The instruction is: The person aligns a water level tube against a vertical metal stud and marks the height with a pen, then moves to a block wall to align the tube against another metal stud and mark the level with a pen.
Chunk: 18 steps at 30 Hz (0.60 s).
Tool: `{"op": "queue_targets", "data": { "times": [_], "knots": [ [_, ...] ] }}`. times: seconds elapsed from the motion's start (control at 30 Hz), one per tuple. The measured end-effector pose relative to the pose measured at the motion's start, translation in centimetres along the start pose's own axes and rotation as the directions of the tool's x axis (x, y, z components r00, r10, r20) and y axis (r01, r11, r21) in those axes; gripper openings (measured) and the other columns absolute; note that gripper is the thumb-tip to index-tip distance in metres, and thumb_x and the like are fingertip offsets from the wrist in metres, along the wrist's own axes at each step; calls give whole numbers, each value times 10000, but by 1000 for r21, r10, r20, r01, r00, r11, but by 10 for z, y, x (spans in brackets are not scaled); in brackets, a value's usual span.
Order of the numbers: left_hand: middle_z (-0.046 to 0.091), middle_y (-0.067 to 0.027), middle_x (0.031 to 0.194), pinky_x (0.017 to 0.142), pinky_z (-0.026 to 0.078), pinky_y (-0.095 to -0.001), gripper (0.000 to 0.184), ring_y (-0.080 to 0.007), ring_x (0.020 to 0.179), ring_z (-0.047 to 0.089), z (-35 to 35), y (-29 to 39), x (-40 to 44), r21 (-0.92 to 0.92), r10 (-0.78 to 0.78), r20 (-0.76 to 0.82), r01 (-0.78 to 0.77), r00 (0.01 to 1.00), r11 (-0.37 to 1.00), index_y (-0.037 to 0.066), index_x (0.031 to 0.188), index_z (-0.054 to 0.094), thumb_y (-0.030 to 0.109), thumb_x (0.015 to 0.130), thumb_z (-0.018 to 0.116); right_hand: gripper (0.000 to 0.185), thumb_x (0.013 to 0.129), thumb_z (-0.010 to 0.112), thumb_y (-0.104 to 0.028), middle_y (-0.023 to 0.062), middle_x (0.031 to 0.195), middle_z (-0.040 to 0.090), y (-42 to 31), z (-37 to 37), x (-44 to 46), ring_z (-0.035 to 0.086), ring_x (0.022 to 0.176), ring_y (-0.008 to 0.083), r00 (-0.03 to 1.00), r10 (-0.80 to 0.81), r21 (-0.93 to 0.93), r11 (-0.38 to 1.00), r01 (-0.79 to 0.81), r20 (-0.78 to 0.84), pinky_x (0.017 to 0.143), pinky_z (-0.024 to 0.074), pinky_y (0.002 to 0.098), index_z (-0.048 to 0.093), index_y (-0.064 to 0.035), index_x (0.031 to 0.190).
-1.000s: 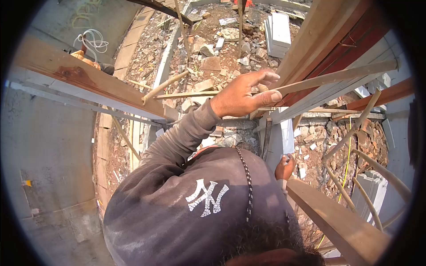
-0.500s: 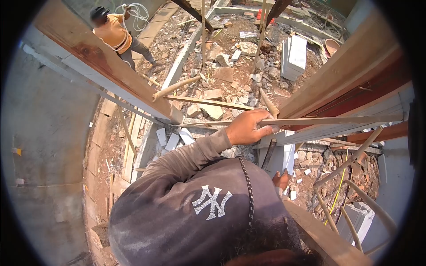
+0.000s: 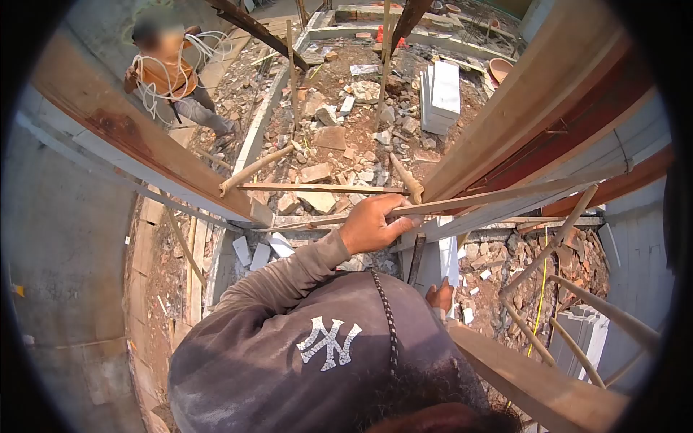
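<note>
My left hand is closed around the near end of a thin wooden strip, thumb below and fingers over it. The strip runs off to the right, tilting up along a large timber beam. Lower down, my right hand is partly hidden behind my torso; its bent fingers grip the edge of an upright pale block. A short dark stick leans beside that block. Just beyond my left hand, a round wooden pole lies at a slant.
Broken bricks and stone rubble cover the ground ahead. White blocks stand stacked beyond. Another timber beam slopes on the left. Round poles cross at right. A co-worker holds coiled white line at upper left.
The view has shifted slightly, moving the scene left. The strip in my left hand now slants up more to the right. The co-worker has turned, with the white coils now in front of the body.
</note>
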State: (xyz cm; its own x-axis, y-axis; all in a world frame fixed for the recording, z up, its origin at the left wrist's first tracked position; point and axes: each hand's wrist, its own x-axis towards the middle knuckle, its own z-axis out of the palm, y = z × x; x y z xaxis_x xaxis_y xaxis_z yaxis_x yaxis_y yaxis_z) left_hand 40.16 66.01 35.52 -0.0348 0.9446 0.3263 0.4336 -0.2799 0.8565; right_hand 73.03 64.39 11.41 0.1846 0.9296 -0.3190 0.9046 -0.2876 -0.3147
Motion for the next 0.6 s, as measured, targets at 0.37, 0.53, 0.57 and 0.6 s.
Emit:
{"op": "queue_targets", "data": {
  "times": [0.37, 0.53, 0.57, 0.6],
  "knots": [
    [709, -154, 934, 735, 537, -407, 315, -332, 844, 709, 1, -3, -1, -29, -4, -9, 3, 1000, 1000, 41, 1039, 715, 324, 909, 760, 575, 927, 687, -165, 272, 1259, 598, -5, -4, -1, 630, 1156, 445, 1000, -11, 0, 1000, 11, -3, 984, 518, 483, 521, -8, 1455],
    [701, -148, 930, 729, 530, -397, 313, -315, 825, 698, 0, 0, -2, -53, -41, 21, 42, 999, 998, 38, 1044, 716, 321, 917, 754, 582, 930, 687, -170, 268, 1246, 606, -5, -3, -1, 636, 1150, 443, 1000, -7, -2, 1000, 7, 9, 983, 518, 483, 518, -12, 1464],
    [701, -148, 930, 729, 530, -397, 313, -315, 825, 698, 0, 0, -1, -53, -40, 22, 41, 999, 998, 38, 1044, 716, 321, 917, 754, 582, 930, 687, -170, 268, 1246, 606, -5, -4, -1, 636, 1150, 443, 1000, -6, -1, 1000, 6, 9, 983, 518, 483, 518, -12, 1464],
    [700, -148, 930, 733, 529, -397, 314, -315, 828, 697, -1, 0, -1, -52, -39, 22, 40, 999, 998, 36, 1047, 716, 320, 916, 755, 586, 931, 686, -174, 266, 1246, 606, -5, -4, -1, 635, 1152, 442, 1000, -4, -3, 1000, 4, 14, 984, 517, 483, 515, -13, 1468]
  ]
}}
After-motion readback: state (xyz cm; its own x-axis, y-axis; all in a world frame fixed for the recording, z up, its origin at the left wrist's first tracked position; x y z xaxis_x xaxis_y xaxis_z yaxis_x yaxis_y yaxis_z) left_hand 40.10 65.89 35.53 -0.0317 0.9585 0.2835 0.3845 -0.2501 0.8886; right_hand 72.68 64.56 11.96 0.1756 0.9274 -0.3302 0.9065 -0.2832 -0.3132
